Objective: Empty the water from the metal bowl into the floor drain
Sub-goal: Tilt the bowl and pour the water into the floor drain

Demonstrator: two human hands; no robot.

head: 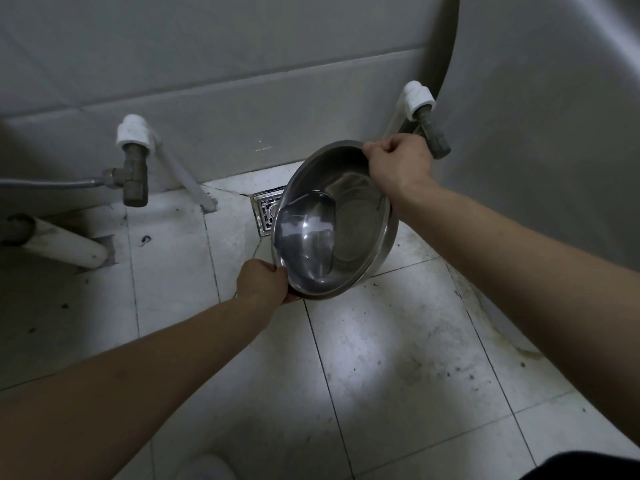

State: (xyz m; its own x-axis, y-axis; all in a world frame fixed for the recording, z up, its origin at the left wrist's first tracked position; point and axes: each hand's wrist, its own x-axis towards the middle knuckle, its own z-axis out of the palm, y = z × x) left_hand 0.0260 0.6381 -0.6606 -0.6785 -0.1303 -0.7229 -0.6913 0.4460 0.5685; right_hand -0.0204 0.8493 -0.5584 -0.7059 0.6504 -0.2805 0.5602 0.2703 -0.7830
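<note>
I hold a round metal bowl [353,216] above the tiled floor, tilted steeply down to the left. My left hand [263,284] grips its near lower rim and my right hand [398,164] grips its far upper rim. Water [304,237] is pooled against the low left side of the bowl, right at the rim. The square metal floor drain [265,211] lies in the floor corner by the wall, partly hidden behind the bowl's low edge.
A brass valve with a white pipe fitting [133,157] juts from the wall on the left, with a hose and a white pipe [62,244] below it. Another valve [431,129] sits behind my right hand. A large curved white fixture [554,116] fills the right side.
</note>
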